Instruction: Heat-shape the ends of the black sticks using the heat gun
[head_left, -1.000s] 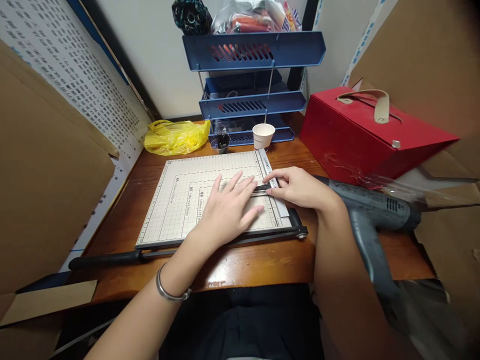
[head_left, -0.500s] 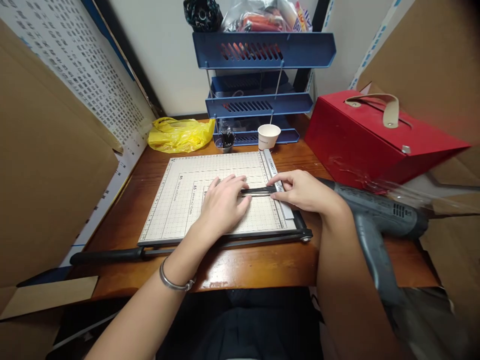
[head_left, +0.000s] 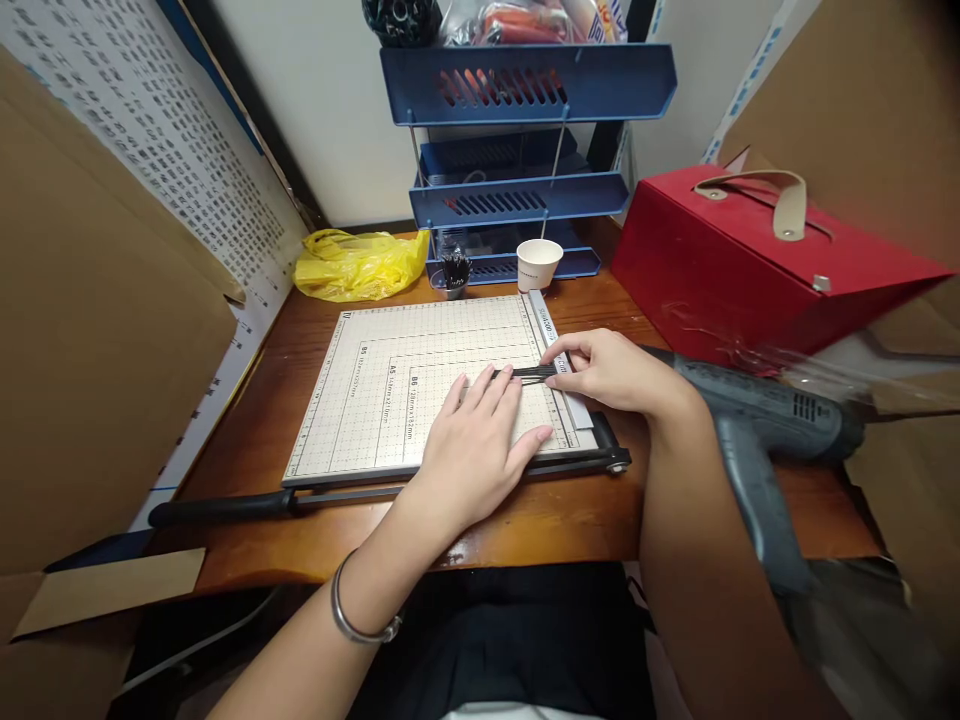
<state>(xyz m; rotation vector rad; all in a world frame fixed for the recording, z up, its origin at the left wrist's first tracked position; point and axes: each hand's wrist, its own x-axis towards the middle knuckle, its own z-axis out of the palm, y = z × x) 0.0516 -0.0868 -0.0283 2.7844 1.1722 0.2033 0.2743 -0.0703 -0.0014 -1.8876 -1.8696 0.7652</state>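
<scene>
At far left, the black handle (head_left: 225,507) of a guillotine paper cutter (head_left: 337,410) lies to the left of a worker's left hand (head_left: 484,440), its blade arm lowered along the near edge, seemingly leaving the gridded board free for both hands. Beyond that hand, on the wooden counter (head_left: 525,535), sit a crumpled yellow plastic bag (head_left: 360,267) and, nearer the middle, a small clear cup of short black pieces (head_left: 455,272), upright, perhaps so they stay together.

The left hand lies open and flat, fingers spread over one end of a bundle of black strands (head_left: 529,374), apparently to keep them from rolling. The bundle lies on the board between the two hands. A white paper cup (head_left: 539,266) stands beyond it.

The right hand (head_left: 548,371) pinches the other end between thumb and forefinger beside the white guide strip (head_left: 576,408), likely to hold the ends even. To its right, partly behind the forearm, rests a grey heat gun (head_left: 765,405); a red case (head_left: 720,270) stands behind that, seemingly set aside to leave elbow room.
</scene>
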